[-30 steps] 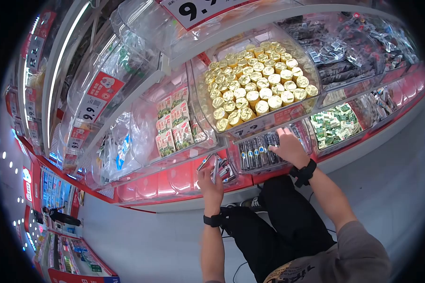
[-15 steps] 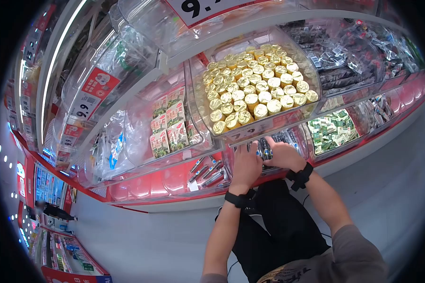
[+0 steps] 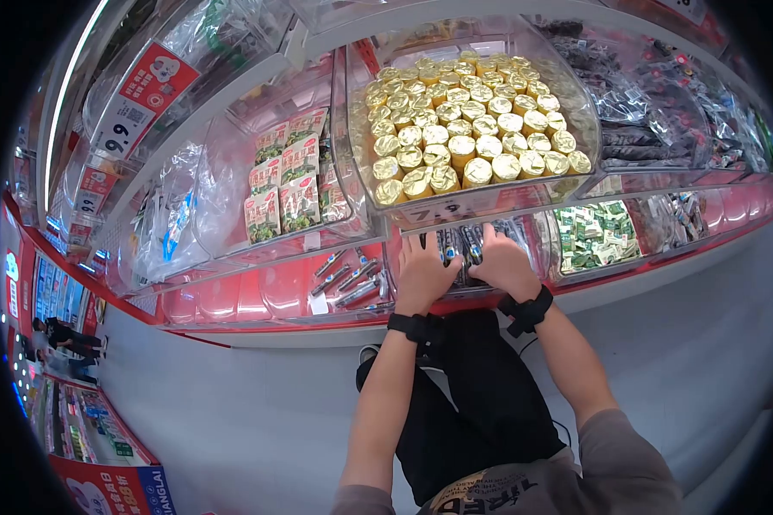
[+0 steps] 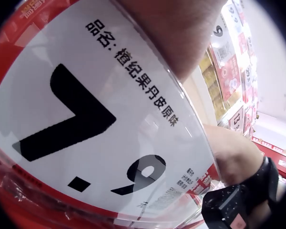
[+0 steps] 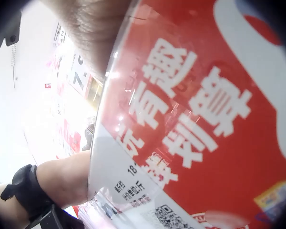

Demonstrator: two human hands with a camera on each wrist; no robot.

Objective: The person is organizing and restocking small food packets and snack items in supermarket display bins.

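Red shelf (image 3: 249,292) with clear bins; left hand (image 3: 425,273) and right hand (image 3: 505,268) at a lower bin of dark sticks (image 3: 462,242).
Gold-capped rolls (image 3: 472,129) fill the large bin above; green-and-white packets (image 3: 597,239) lie in the lower bin to the right. The two hands are side by side, slightly apart, each grip wide, with fingers extended and thumb away from them, the thumbs turned toward each other. A white price card (image 4: 81,109) marked 7.9 fills much of the left wrist view. The dark sticks lie in the lower bin, showing between the hands; whether every fingertip touches them cannot be told. Fewer loose sticks (image 3: 352,279) lie at angles just left.
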